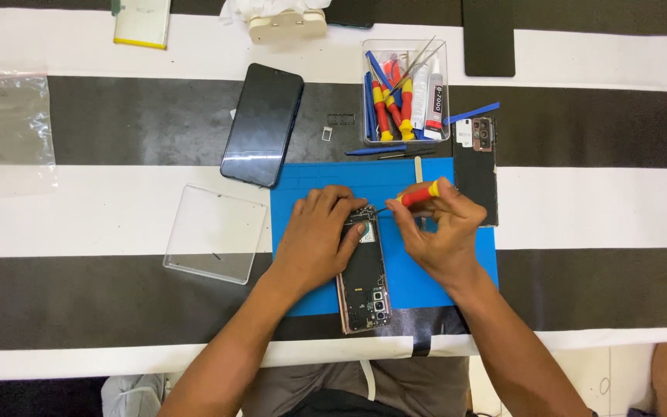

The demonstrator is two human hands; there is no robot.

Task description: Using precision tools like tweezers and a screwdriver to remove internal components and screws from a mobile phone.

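Left hand [319,239] presses down opened phone [364,278] | right hand [438,228] grasps red-yellow screwdriver [417,195], tip at phone | blue mat [306,193]

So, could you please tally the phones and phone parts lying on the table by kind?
Opened phones, back removed: 1, under the left hand, worked with the screwdriver in the right hand (opened phone)
Intact dark phones: 1
Removed back covers: 1
Total: 3
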